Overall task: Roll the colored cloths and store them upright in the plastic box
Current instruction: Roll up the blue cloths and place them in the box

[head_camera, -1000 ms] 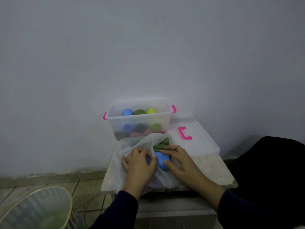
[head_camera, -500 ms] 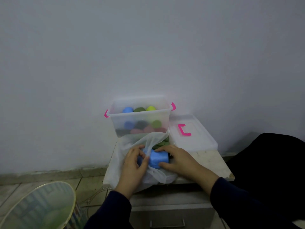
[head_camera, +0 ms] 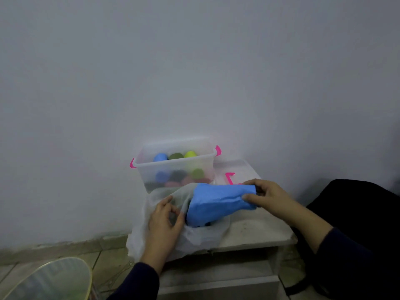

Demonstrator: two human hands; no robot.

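While the blue cloth (head_camera: 218, 202) is pinched at its right end by the right hand (head_camera: 268, 197), thumb below and fingers above in a closed grip, its left end hangs into the mouth of a thin white bag (head_camera: 194, 239). That bag is held by the left hand (head_camera: 164, 221), whose grip is closed on the plastic film near the opening. Both bag and cloth are found at the front of the desk (head_camera: 255, 234). Behind them, against the wall, the clear plastic box (head_camera: 175, 167) with pink handles is seen open; blue, dark green and yellow-green rolls are stood upright inside, with others dimly visible through its front. Its lid (head_camera: 236, 172) is laid just to the right.
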